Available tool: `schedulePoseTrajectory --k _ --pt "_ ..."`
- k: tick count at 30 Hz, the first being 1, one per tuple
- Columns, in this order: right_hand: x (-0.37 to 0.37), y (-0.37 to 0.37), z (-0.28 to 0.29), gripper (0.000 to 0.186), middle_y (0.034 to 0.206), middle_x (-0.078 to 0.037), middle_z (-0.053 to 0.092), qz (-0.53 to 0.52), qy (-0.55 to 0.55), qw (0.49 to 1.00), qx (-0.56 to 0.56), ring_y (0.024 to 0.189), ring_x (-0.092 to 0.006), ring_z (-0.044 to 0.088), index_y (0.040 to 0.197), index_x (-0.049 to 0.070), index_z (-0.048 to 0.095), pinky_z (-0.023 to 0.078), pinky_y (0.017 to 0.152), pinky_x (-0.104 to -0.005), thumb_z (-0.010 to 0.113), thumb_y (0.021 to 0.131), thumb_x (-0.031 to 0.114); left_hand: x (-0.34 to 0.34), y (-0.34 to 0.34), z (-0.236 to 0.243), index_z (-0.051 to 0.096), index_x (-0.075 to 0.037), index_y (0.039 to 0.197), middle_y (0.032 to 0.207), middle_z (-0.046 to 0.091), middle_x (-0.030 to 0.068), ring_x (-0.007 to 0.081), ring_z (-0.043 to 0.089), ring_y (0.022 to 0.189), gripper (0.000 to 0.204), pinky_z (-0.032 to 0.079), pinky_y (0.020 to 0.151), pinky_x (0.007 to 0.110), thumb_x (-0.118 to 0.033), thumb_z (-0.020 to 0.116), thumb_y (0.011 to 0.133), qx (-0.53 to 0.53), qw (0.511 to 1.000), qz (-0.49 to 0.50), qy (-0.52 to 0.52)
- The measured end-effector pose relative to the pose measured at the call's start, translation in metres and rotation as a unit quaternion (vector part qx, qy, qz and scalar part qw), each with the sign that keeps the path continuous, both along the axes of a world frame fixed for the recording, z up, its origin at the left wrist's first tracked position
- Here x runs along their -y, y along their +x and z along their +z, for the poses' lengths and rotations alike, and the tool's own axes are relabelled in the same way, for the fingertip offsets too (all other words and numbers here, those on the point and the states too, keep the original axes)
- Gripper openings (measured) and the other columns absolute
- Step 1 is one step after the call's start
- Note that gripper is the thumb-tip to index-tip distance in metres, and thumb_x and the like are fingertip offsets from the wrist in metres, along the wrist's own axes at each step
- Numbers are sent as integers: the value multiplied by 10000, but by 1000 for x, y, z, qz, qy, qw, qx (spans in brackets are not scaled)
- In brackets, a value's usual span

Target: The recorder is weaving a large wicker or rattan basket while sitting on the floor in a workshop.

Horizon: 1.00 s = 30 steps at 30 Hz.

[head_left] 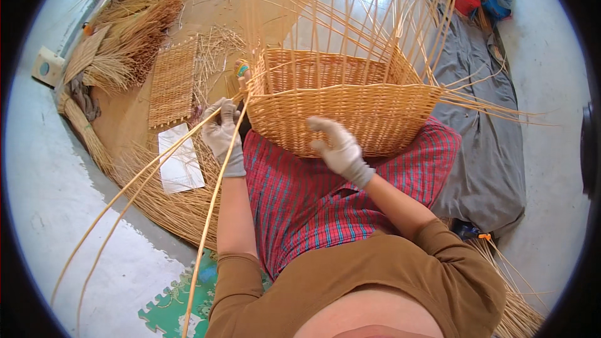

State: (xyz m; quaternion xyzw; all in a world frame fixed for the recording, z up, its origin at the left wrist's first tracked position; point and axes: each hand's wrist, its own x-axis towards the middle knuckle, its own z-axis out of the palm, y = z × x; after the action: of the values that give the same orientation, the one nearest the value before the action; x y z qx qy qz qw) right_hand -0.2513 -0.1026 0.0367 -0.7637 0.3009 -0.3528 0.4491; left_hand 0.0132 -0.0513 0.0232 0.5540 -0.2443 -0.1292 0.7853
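A half-woven wicker basket (344,116) rests across my lap, its tall upright stakes rising from the rim. At its left corner my left hand (223,134), in a pale work glove, is closed around long wicker strands (150,166) that trail toward the lower left. Another thick strand (211,213) hangs from the same corner, passing just beside that hand. In front of the basket's near wall is my right hand (339,150), also gloved, slightly blurred. Its thumb and fingers are apart, holding nothing; whether it touches the weave I cannot tell.
Bundled wicker (134,37) and a flat woven panel (173,81) lie at the far left, near a white paper sheet (180,158). Loose rods (156,206) spread along my left side. To the right lies a grey cloth (482,150). Loose strands (494,109) stick out from the basket's right corner.
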Motion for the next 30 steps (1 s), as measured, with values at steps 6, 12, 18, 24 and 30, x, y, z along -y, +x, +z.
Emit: schedulePoseTrajectory --k 6,12,18,24,30 --pt "-49 152 67 460 1053 -132 712 229 -188 950 100 1041 -307 674 1211 96 675 520 987 -426 776 765 143 -70 79 -150 569 39 1321 1212 638 199 263 687 1020 421 596 901 354 -287 444 1085 -540 724 -356 -240" --pt "4 192 36 170 749 -97 663 322 -315 891 -62 766 -316 674 830 130 723 540 742 -449 729 722 261 -27 11 -12 615 31 1292 1203 666 159 228 639 1130 397 511 1019 347 -238 597 1001 -90 953 -247 -151" --pt "25 211 -2 173 757 -167 693 241 -161 954 -76 771 -379 702 735 127 745 559 697 -465 722 719 298 25 73 -38 644 10 1266 1245 649 124 204 630 1121 322 511 1026 325 -167 571 1007 32 956 -267 118" --pt "3 204 -8 219 723 -114 694 164 -152 973 -53 732 -344 689 776 166 772 542 684 -446 739 749 380 27 69 -27 719 -9 1125 1195 655 77 159 639 1085 195 515 985 334 -114 654 974 -211 932 -275 103" --pt "-1 184 27 286 831 -97 712 344 -261 894 -122 881 -329 687 907 166 770 539 801 -480 747 783 423 -3 91 -33 678 7 1240 1191 698 96 188 660 1086 333 517 996 335 -78 731 923 111 908 -354 196"
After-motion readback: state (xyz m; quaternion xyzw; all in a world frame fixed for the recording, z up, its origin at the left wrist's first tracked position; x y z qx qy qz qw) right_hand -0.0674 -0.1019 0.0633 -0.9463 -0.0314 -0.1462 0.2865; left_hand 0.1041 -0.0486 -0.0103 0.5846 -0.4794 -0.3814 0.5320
